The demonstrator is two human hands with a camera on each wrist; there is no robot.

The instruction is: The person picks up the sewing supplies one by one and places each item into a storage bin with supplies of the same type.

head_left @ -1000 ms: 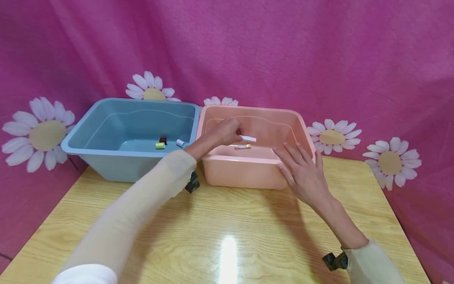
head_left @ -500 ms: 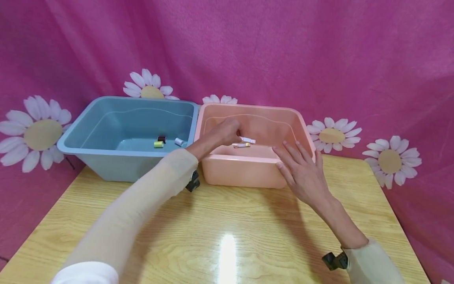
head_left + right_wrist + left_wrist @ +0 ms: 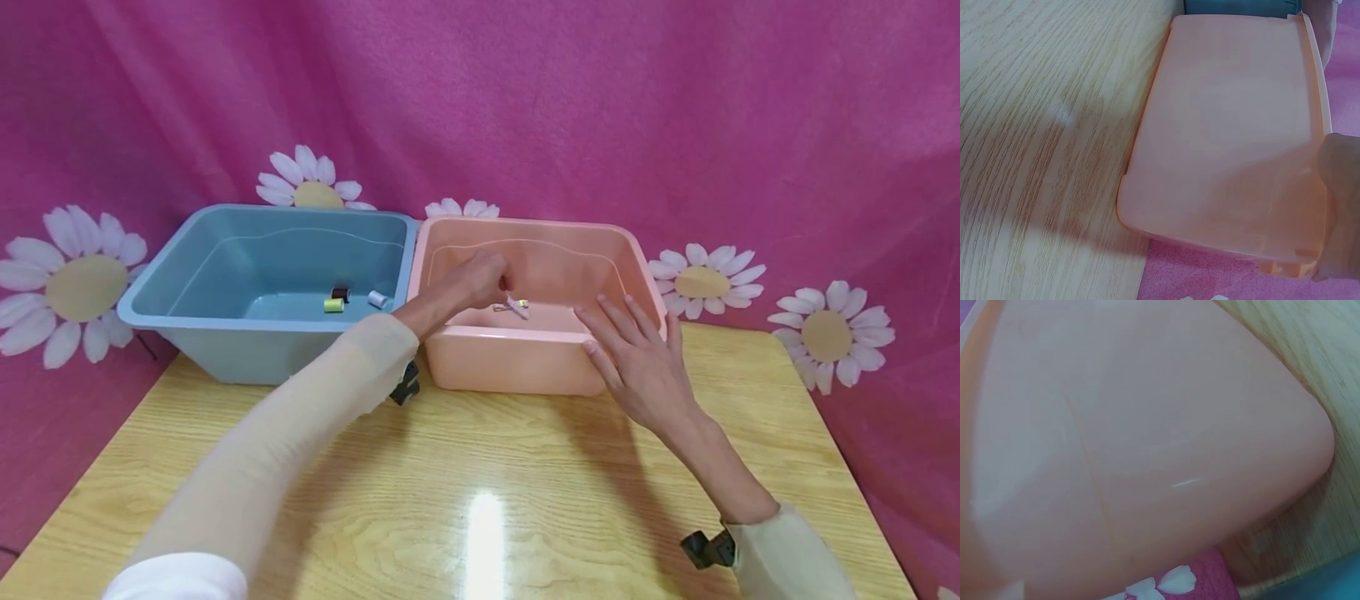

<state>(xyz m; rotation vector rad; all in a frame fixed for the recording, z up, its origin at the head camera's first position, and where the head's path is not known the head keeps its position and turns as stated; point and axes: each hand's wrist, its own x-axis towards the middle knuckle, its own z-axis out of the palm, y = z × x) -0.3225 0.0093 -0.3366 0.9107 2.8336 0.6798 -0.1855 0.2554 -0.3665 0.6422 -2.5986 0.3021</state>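
In the head view my left hand (image 3: pixel 483 277) reaches into the pink tub (image 3: pixel 517 362), fingers curled, pinching a slim white nail clipper (image 3: pixel 517 308) that slants down from the fingertips. It overlaps a second nail clipper (image 3: pixel 523 304) with a yellow end, lying on the tub floor. My right hand (image 3: pixel 637 362) rests over the tub's front right rim with fingers straight and spread; in the right wrist view part of that hand (image 3: pixel 1341 206) shows at the rim. The left wrist view has only the tub's outer wall (image 3: pixel 1179 437), the hand being out of sight.
A blue tub (image 3: pixel 247 350) stands against the pink one's left side. Inside it lie a yellow thread spool (image 3: pixel 333 306), a dark one (image 3: pixel 341 294) and a white one (image 3: pixel 377 299). Both tubs stand on a wooden table (image 3: pixel 450 483) before a flowered pink cloth (image 3: pixel 525 108).
The white nail clipper has swung from pointing right to slanting down, and now crosses the yellow-ended one. The left hand has barely shifted; the right hand stays at the rim.
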